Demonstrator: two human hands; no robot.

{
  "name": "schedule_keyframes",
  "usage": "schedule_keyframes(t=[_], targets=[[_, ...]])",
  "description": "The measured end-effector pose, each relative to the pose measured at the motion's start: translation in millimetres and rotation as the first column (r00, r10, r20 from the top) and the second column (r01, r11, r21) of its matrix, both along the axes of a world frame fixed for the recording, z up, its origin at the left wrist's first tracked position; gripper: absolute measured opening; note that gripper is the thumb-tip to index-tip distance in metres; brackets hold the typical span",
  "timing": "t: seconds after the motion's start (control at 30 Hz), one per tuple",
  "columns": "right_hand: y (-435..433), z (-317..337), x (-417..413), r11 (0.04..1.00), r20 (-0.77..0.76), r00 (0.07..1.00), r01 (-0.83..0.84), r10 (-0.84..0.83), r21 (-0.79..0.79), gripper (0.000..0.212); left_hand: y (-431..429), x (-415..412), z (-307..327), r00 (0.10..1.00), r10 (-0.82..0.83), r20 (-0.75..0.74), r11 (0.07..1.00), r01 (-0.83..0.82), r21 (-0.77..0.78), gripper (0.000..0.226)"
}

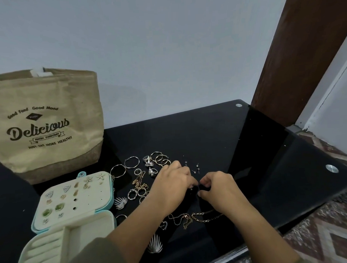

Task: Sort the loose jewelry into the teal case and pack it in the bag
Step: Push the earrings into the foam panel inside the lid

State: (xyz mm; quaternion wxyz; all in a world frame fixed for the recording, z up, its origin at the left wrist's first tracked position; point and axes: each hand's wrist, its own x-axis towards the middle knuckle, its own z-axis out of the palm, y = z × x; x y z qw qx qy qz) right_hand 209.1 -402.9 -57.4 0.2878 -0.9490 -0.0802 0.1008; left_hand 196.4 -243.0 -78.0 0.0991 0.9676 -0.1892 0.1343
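Observation:
The teal case (112, 194) lies open at the lower left, its cream lid panel holding several earrings and its ring rolls toward me. Loose jewelry is spread on the black glass table (218, 141): hoop earrings (131, 162), rings (161, 158), small studs (195, 168), gold chains (199, 219) and silver leaf earrings (155, 245). My left hand (170, 182) and my right hand (217, 186) meet fingertip to fingertip just below the studs, both with curled fingers pinching something too small to make out. The tan "Delicious" bag (46, 124) stands upright behind the case.
A grey wall runs behind the table, and a brown wooden post (296, 58) rises at the far right corner. Two metal discs (331, 168) mark the table's right side. A patterned carpet (319, 234) lies beyond the table's right and near edges.

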Motion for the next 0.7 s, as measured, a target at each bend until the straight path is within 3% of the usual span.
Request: schedule_keyframes(t=[0.17, 0.33, 0.47, 0.7], targets=[[2, 0, 3, 0.999, -0.018, 1.000, -0.007, 0.006, -0.039, 0.029, 4, 5, -6, 0.999, -0.047, -0.001, 0.997, 0.047, 0.056, 0.016], [10, -3, 6, 0.998, -0.042, 0.999, -0.007, 0.004, -0.058, 0.023, 5, 8, -9, 1.000, -0.028, -0.009, 0.999, 0.027, -0.042, 0.013], [12, -6, 11, 0.997, -0.078, 0.997, -0.014, 0.008, -0.079, 0.022, 7, 8, -6, 0.992, 0.041, -0.116, 0.993, -0.054, -0.106, 0.021], [15, -9, 18, 0.991, -0.087, 0.995, -0.051, 0.040, -0.121, 0.023, 10, 12, -10, 0.999, 0.019, -0.046, 0.992, -0.025, -0.126, 0.016]])
